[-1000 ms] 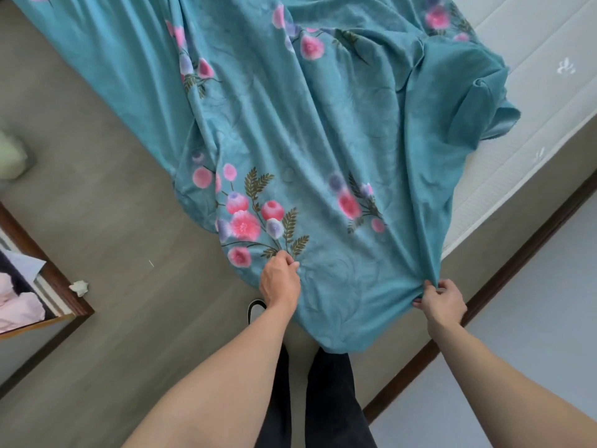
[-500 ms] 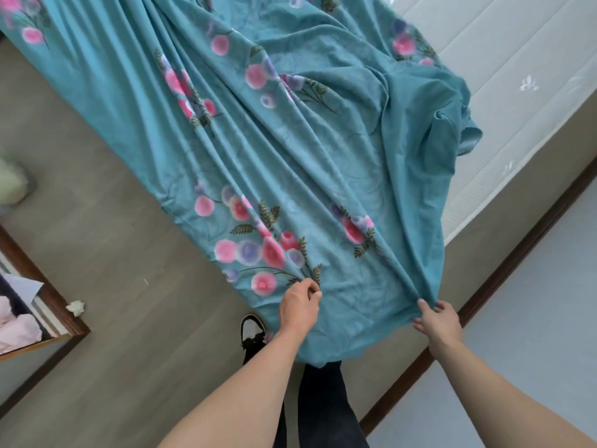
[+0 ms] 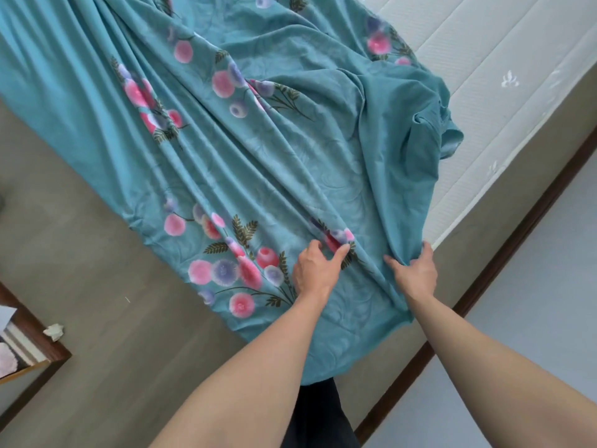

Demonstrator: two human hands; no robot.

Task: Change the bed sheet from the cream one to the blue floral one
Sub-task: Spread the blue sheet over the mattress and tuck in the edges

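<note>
Your blue floral sheet point(image 3: 274, 163) hangs in long folds before you, stretched from the far left of the scene down to your hands, with its far part lying over the mattress point(image 3: 504, 69). Pink and lilac flower clusters dot the cloth. Your left hand point(image 3: 315, 271) pinches a fold of the sheet between thumb and fingers, a closed grip on the cloth. Your right hand point(image 3: 416, 273), near it on the right, clutches the sheet's edge with curled fingers. Below your hands the near end of the sheet drapes down over your dark trousers point(image 3: 319, 415). The white quilted mattress lies bare at the far right. Grey floor point(image 3: 97, 350) spreads on the left, where a crumpled white scrap point(image 3: 54, 331) lies beside a dark wooden frame point(image 3: 48, 347).
</note>
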